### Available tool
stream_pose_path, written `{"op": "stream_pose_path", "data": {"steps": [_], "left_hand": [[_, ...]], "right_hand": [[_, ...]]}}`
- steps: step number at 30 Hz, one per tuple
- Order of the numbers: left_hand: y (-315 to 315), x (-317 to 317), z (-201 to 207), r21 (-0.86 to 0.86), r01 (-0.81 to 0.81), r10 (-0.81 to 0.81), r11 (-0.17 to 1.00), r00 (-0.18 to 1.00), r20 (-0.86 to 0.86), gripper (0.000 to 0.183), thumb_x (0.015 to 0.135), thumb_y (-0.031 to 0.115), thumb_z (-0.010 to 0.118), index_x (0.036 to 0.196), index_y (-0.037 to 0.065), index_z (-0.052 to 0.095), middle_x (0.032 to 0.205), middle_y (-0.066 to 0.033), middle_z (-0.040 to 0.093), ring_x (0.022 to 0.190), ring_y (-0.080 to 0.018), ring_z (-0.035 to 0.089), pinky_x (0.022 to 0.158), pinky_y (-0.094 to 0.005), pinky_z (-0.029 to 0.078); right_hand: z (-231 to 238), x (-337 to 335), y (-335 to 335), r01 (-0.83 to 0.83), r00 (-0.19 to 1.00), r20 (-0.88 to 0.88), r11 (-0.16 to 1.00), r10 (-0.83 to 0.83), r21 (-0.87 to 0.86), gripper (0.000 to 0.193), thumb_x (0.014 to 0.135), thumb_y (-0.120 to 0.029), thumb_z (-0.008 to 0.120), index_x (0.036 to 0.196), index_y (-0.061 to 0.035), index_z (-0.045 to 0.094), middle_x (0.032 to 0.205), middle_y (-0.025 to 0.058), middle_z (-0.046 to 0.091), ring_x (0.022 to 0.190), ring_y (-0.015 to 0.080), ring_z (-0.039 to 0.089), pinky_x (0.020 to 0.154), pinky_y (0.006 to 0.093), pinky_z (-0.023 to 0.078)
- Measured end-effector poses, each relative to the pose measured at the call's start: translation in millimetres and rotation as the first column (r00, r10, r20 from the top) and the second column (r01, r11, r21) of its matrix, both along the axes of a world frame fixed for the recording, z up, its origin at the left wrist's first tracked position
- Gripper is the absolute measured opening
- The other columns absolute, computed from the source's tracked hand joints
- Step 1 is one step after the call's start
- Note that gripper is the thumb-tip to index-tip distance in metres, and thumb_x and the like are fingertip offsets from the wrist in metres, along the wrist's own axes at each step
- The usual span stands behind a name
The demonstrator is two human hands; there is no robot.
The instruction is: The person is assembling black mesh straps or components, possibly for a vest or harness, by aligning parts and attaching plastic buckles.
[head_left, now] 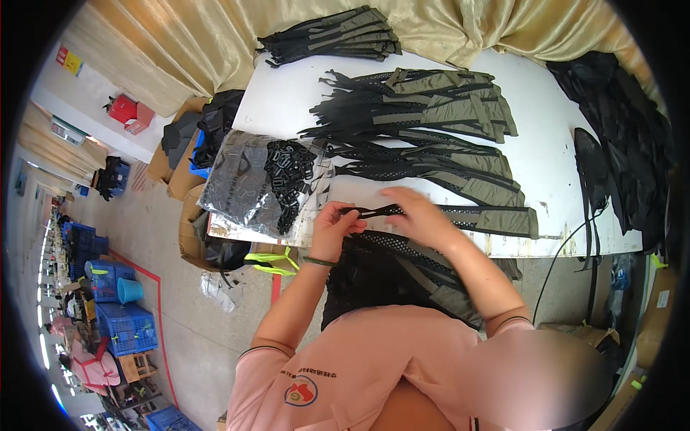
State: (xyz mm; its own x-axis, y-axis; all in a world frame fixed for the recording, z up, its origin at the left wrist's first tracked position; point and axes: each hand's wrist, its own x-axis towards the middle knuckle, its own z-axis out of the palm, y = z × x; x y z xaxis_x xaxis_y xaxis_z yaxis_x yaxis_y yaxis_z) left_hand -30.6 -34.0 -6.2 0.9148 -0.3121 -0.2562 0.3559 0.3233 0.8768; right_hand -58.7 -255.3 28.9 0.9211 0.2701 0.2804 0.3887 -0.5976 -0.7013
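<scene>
My left hand point(336, 228) pinches the narrow black end of a strap point(496, 220), a long piece of black mesh with an olive fabric section. Between my hands the black webbing point(381, 211) shows as two strands with a slit of space between them. Over this webbing is my right hand point(422, 220), its fingers and thumb spread apart around it; whether they touch it is unclear. The strap's wide olive end trails right along the table's near edge. Beside my left hand lies a clear plastic bag point(241, 179) with a pile of black plastic buckles point(289, 176).
More mesh-and-olive straps point(460, 108) lie in bundles across the white table point(546, 108), with another stack point(338, 34) at the far edge. Black gear point(622, 122) hangs on the right. Dark straps point(381, 276) drape over my lap. Cardboard boxes point(192, 230) stand left of the table.
</scene>
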Motion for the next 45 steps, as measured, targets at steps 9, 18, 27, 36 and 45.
{"op": "stream_pose_path", "data": {"steps": [9, 18, 27, 36, 45], "left_hand": [[16, 0, 17, 0.142, -0.016, -0.015, 0.990, 0.976, 0.216, 0.013, 0.086, 0.000, 0.059, 0.099, 0.001, 0.057, 0.084, -0.0056, 0.063, 0.069, -0.0123, 0.061, 0.060, -0.0228, 0.050], [33, 7, 13, 0.357, 0.069, -0.166, 0.931, 0.954, 0.249, 0.010, 0.085, 0.001, 0.061, 0.095, 0.002, 0.059, 0.080, -0.0030, 0.063, 0.067, -0.0093, 0.060, 0.060, -0.0211, 0.048], [85, 83, -6, 0.669, -0.254, -0.107, 0.699, 0.888, 0.448, 0.013, 0.079, 0.005, 0.066, 0.091, 0.006, 0.064, 0.075, -0.0024, 0.061, 0.069, -0.0133, 0.059, 0.060, -0.0271, 0.048], [96, 114, -15, 0.871, -0.471, -0.669, 0.141, 0.603, 0.435, 0.023, 0.071, 0.010, 0.072, 0.092, 0.008, 0.067, 0.080, -0.0123, 0.056, 0.083, -0.0326, 0.057, 0.071, -0.0381, 0.047], [42, 39, 46, 0.463, 0.258, -0.404, 0.848, 0.880, 0.249, 0.023, 0.086, -0.001, 0.054, 0.108, -0.003, 0.060, 0.087, -0.0079, 0.065, 0.076, -0.0117, 0.063, 0.070, -0.0237, 0.049]], "right_hand": [[-21, 13, 56, 0.042, 0.883, -0.433, 0.887, 0.182, 0.459, 0.017, 0.090, -0.008, 0.053, 0.103, 0.0000, 0.060, 0.077, 0.0102, 0.063, 0.067, 0.0161, 0.059, 0.064, 0.0268, 0.047], [-31, 19, 56, -0.019, 0.879, -0.409, 0.875, 0.246, 0.484, 0.014, 0.088, -0.012, 0.058, 0.095, -0.0003, 0.063, 0.073, 0.0086, 0.062, 0.062, 0.0144, 0.056, 0.060, 0.0274, 0.045], [-16, 16, 64, -0.005, 0.950, -0.281, 0.904, 0.138, 0.426, 0.013, 0.084, -0.009, 0.061, 0.093, 0.0005, 0.063, 0.081, 0.0142, 0.062, 0.071, 0.0270, 0.058, 0.066, 0.0316, 0.046], [-21, 13, 55, -0.087, 0.944, -0.276, 0.942, 0.182, 0.323, 0.018, 0.083, -0.008, 0.063, 0.099, 0.0004, 0.064, 0.079, 0.0132, 0.063, 0.070, 0.0234, 0.058, 0.066, 0.0308, 0.046], [-5, 21, 35, 0.197, 0.761, -0.571, 0.730, 0.307, 0.655, 0.015, 0.087, -0.012, 0.060, 0.094, 0.0000, 0.064, 0.075, 0.0005, 0.060, 0.061, 0.0062, 0.051, 0.057, 0.0200, 0.041]]}}
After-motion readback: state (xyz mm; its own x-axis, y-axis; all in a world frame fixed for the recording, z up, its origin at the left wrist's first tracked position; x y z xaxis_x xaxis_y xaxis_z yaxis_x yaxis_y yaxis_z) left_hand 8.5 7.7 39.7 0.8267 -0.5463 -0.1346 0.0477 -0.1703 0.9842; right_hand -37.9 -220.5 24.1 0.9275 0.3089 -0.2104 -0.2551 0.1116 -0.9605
